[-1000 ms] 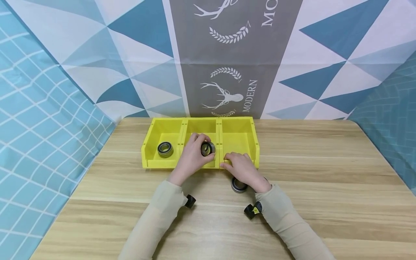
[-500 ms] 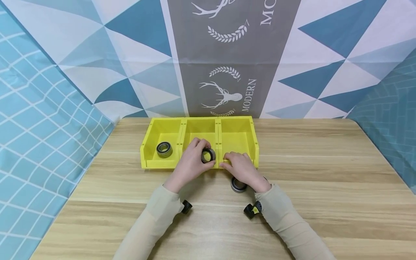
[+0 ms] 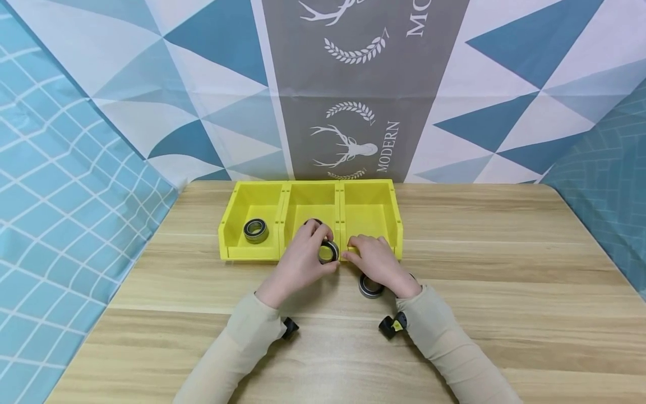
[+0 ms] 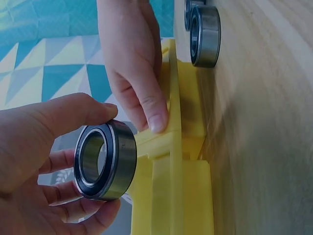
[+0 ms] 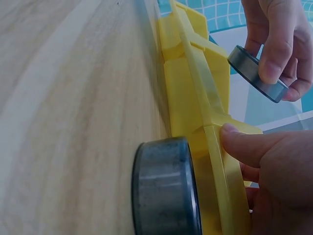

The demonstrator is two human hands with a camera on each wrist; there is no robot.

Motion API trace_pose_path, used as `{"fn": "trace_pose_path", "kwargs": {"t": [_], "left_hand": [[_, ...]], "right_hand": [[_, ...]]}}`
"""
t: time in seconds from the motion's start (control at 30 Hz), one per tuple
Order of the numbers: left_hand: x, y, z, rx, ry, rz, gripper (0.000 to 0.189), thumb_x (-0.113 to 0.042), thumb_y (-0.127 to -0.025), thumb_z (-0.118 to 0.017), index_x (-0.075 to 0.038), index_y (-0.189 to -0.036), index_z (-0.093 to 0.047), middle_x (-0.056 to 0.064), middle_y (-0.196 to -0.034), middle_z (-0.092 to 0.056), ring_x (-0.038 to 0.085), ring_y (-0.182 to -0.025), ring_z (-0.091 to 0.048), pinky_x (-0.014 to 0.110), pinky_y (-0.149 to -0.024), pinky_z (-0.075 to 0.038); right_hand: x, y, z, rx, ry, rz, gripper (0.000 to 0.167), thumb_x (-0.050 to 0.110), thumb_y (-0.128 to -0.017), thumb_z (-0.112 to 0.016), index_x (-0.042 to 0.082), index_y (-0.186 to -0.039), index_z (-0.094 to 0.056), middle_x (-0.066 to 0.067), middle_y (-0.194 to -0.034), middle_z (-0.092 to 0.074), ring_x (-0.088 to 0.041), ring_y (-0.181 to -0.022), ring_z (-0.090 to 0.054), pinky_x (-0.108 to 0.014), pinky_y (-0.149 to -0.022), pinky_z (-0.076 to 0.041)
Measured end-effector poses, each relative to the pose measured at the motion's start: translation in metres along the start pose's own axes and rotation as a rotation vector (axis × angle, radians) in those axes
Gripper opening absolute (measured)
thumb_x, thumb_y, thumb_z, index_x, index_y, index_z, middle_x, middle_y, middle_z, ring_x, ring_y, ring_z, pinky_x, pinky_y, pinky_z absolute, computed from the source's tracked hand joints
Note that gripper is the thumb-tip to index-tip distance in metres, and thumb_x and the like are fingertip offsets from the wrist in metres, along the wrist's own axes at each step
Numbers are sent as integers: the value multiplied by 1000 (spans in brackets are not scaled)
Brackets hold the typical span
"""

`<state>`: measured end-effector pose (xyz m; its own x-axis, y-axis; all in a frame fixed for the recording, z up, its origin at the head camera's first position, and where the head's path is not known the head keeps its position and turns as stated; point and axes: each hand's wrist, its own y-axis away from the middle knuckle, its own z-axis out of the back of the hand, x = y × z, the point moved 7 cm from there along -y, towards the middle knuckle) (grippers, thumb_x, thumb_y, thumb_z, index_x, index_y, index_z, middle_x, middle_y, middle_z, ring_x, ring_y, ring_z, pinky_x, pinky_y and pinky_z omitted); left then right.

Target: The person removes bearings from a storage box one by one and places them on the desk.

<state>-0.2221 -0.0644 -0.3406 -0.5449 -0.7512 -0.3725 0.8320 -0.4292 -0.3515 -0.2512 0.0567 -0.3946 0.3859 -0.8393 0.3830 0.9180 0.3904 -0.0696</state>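
Note:
My left hand (image 3: 301,257) pinches a ball bearing (image 3: 328,252) between thumb and fingers, over the front edge of the middle yellow bin (image 3: 313,193). The left wrist view shows this bearing (image 4: 126,156) tilted, with its dark seal and shiny steel outer ring visible. Another bearing (image 3: 314,221) lies in the middle bin, mostly hidden behind my left fingers. My right hand (image 3: 375,261) grips the front wall of the right yellow bin (image 3: 370,193); in the right wrist view its thumb (image 5: 244,144) lies outside and the fingers inside.
One bearing (image 3: 255,230) lies in the left yellow bin (image 3: 225,230). On the wooden table (image 3: 504,280), a bearing (image 3: 370,287) lies in front of the right bin, partly under my right wrist. A further bearing (image 4: 188,13) beside it is mostly hidden. A patterned backdrop (image 3: 429,95) stands behind.
My left hand has brought its bearing toward me, from inside the middle bin to its front edge, uncovering part of another bearing behind. My right hand has stayed at the right bin's front wall.

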Motion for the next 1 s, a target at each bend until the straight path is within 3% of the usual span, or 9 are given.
{"fn": "trace_pose_path", "kwargs": {"t": [0.37, 1.0], "left_hand": [[-11, 8, -10, 95, -22, -27, 42, -21, -66, -78, -12, -98, -52, 1, -94, -44, 17, -88, -44, 30, -77, -43], [-22, 19, -34, 363, -115, -141, 37, -22, -67, -72, -12, -100, -59, -2, -98, -51, 17, -87, -45, 28, -77, -41]], "right_hand": [[1, 0, 1, -13, 18, 18, 23, 38, -89, -54, 15, -88, -60, 2, -81, -59, -16, -78, -56, -33, -69, -34], [2, 2, 2, -8, 15, 9, 24, 37, -90, -53, 13, -91, -60, 1, -83, -60, -17, -79, -56, -34, -70, -35]]}}
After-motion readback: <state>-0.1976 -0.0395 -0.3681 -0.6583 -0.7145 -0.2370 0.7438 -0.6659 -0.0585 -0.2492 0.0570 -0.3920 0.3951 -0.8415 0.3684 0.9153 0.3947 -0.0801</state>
